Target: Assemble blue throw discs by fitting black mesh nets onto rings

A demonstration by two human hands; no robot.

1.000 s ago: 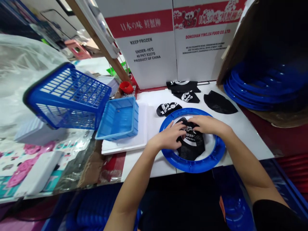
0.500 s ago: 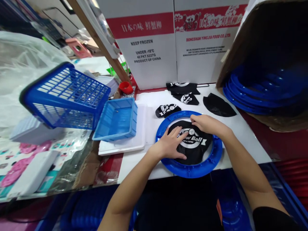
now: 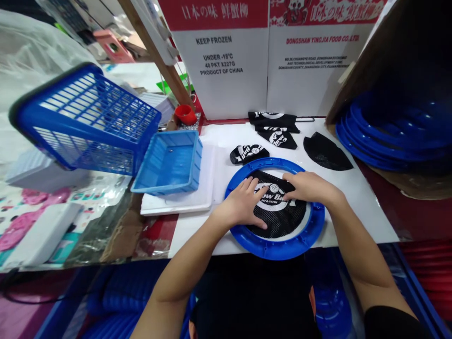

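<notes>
A blue plastic ring [image 3: 278, 249] lies on the white work surface in front of me. Inside it is a round black mesh fabric [image 3: 278, 225] with a white "Throw Ball" print, partly covered by my fingers. My left hand [image 3: 244, 203] rests spread over the ring's left side, its fingertips on the mesh. On the upper right, my right hand [image 3: 308, 187] reaches across the rim, thumb and fingers apart and touching the fabric. A pale gap shows between the fabric and the ring at the top and lower right.
Several loose black mesh pieces, among them a folded printed one [image 3: 249, 153] and a plain dark one [image 3: 326, 153], lie behind the ring. To the left stand a light blue tray [image 3: 165, 188] and a tilted blue basket [image 3: 95, 110]. A carton at right holds stacked blue rings [image 3: 381, 146].
My right hand has shifted from a pinch at the fabric's upper edge to fingers spread lower on it. The mesh lies flatter, and the left hand stays nearly in place. The view has tilted slightly.
</notes>
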